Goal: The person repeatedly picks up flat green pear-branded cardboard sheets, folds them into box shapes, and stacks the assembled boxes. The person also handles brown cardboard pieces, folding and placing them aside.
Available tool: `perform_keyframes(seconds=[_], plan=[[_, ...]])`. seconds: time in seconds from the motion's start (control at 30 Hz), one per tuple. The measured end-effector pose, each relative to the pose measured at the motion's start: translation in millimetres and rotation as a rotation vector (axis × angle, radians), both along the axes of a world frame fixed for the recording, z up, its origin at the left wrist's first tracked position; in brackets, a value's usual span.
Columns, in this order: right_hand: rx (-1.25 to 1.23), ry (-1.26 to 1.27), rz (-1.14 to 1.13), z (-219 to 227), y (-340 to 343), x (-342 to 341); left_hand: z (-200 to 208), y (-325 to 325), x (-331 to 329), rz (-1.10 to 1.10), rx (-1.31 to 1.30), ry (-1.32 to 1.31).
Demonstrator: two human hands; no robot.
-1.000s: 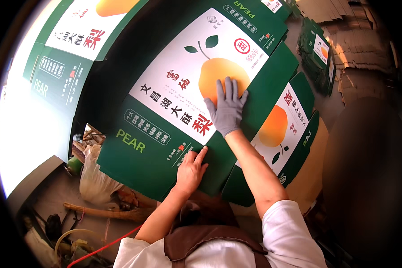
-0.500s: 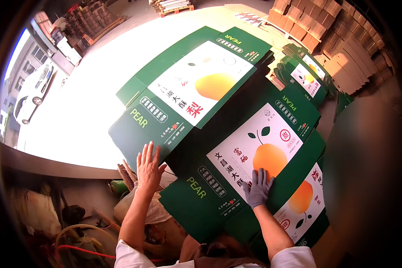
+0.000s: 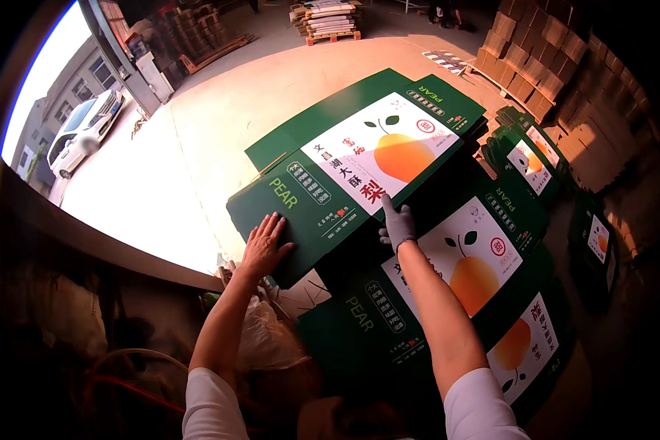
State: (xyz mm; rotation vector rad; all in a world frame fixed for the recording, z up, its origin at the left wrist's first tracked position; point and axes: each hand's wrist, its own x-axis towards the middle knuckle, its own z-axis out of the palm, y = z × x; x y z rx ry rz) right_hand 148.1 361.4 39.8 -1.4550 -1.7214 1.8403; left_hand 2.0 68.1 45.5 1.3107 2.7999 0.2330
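Note:
A flat green cardboard carton blank (image 3: 330, 205) with a white panel and a printed orange-yellow pear lies on top of the farther stack. My bare left hand (image 3: 266, 248) rests flat on its left green end, fingers spread. My right hand (image 3: 398, 226), in a grey glove, is at the blank's near edge, with a finger extended onto the white panel and the thumb apart. Nearer to me lies a second stack, topped by a matching carton blank (image 3: 469, 257); my right forearm crosses above it and hides part of its print.
Other green carton blanks (image 3: 528, 165) are stacked at the right. Brown cardboard bundles (image 3: 528, 62) rise on a pallet behind them. A loaded pallet (image 3: 326, 20) stands at the back. Clear plastic wrapping (image 3: 271, 337) lies at lower left. A white car (image 3: 88, 132) is parked outside.
My right hand has moved from the nearer blank forward to the farther blank's near edge. My left hand stays at the farther blank's left end. The view has shifted and darkened.

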Motion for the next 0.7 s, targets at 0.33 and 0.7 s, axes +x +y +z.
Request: perform_keyframes(seconds=[0.33, 0.7], plan=[[0.258, 0.064, -0.207, -35.2, 43.7, 19.9, -13.6, -3.6, 107.4, 0.160, 0.192, -0.111], [0.062, 0.271, -0.575, -44.4, -56.6, 281.0, -65.4, -82.2, 212.6, 0.746, 1.409, -1.554]])
